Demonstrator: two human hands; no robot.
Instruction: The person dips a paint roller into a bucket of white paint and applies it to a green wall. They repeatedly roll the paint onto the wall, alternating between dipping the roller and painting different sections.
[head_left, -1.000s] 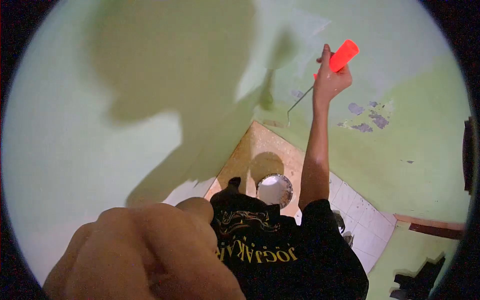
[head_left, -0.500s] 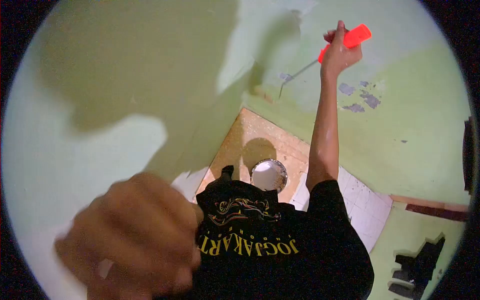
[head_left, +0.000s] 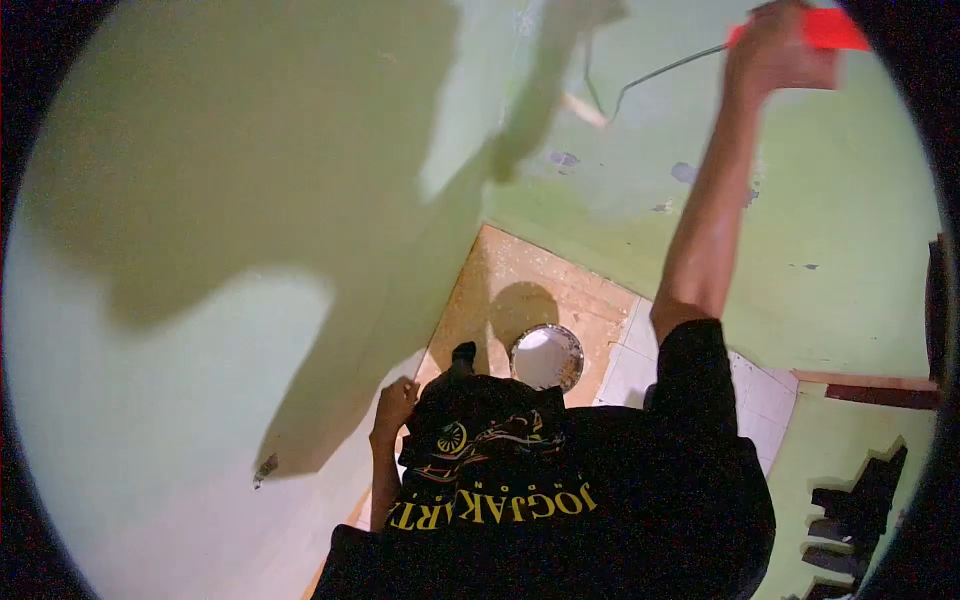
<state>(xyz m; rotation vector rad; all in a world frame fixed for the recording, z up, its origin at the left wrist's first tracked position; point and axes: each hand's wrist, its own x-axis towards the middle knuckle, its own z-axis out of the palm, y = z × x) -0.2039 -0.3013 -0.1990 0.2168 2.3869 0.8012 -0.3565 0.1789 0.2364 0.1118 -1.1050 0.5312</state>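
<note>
A paint roller is up against or close before the pale green wall; contact is hard to make out. Its pale sleeve sits near the room's corner, above some peeled grey patches, and a thin bent wire joins it to the red-orange handle. The right hand is closed around that handle, slightly blurred, with the arm stretched up and forward.

The left hand is low beside the body, next to the black T-shirt with yellow lettering; whether its fingers hold anything cannot be told. Between the arms, a bucket of white paint stands on a tan sheet that covers the floor in the corner, near a dark-covered foot. White floor tiles show past the sheet's edge. A large shadow spreads over the left wall, with a small damaged spot low down. Dark shapes show at lower right.
</note>
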